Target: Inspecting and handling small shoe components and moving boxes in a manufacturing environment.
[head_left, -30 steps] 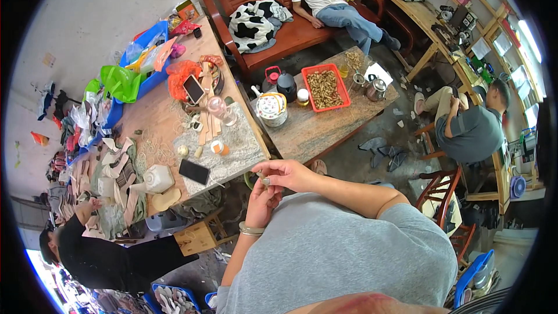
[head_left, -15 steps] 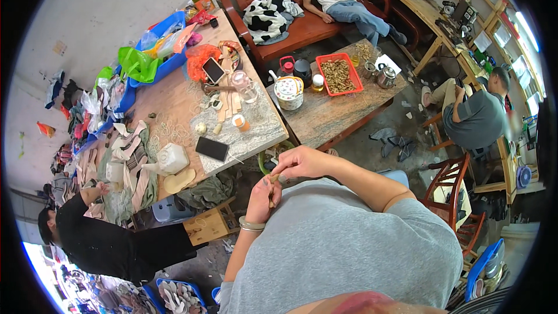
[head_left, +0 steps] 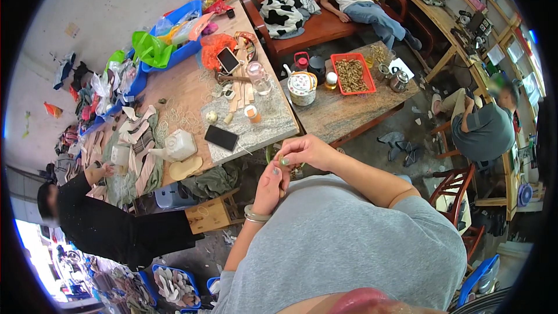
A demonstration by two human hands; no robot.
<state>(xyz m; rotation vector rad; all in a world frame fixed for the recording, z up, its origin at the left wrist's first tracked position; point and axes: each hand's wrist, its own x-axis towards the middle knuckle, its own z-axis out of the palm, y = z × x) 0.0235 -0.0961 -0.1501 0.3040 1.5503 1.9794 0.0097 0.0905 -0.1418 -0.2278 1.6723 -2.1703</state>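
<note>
In front of my grey shirt both hands meet, close to the corner of the stone-topped table [head_left: 264, 131]. My left hand [head_left: 269, 187] is closed, with a bracelet on its wrist. A small tan piece [head_left: 282, 193], like an unshelled peanut in colour, shows at the edge of its fingers. My right hand [head_left: 303, 152] comes in from the right, thumb and fingers pinched together at the left fingertips. What sits in that pinch is too small to make out. A red basket [head_left: 372, 86] of what look like peanuts stands on the low table [head_left: 325, 125] ahead.
A black phone [head_left: 221, 137], a small jar [head_left: 252, 114] and a glass jug [head_left: 259, 78] stand nearest on the table. A teapot [head_left: 302, 88] is beside the basket. People sit on the bench [head_left: 279, 46] and at the right; another [head_left: 99, 227] works at the left.
The view has shifted, so the room's things sit farther right. My right fingers have moved over the left fingertips, covering the tan piece seen there before. Both hands stay together.
</note>
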